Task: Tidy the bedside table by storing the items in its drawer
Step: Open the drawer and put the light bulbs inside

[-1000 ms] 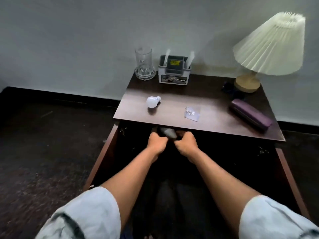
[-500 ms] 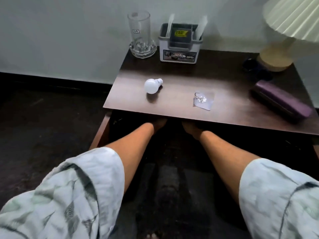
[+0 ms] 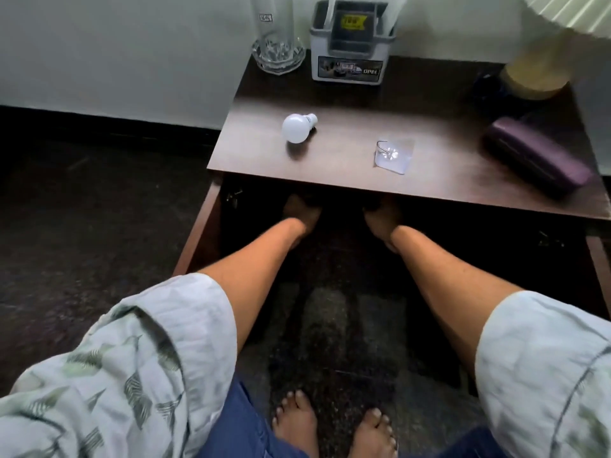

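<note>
The dark wooden bedside table [image 3: 334, 175] carries a white light bulb [image 3: 296, 128] on its side, a clear adhesive hook [image 3: 393, 156] and a purple case [image 3: 535, 161] at the right. Below the front edge is a dark opening with a brown wooden side panel [image 3: 198, 239] on the left. My left hand [image 3: 299, 211] and my right hand [image 3: 380, 219] reach into that opening, a little apart. Their fingers are hidden under the tabletop in shadow, so what they touch does not show.
At the back stand a tall glass [image 3: 276, 38], a grey organizer box [image 3: 350, 44] and a lamp [image 3: 535, 74] with a small dark object [image 3: 486, 90] beside it. A white wall is behind. My bare feet [image 3: 334, 428] stand on the dark floor.
My hands were together in front of the table edge; they have moved apart and gone further in under the tabletop. The view has come closer and tilted down.
</note>
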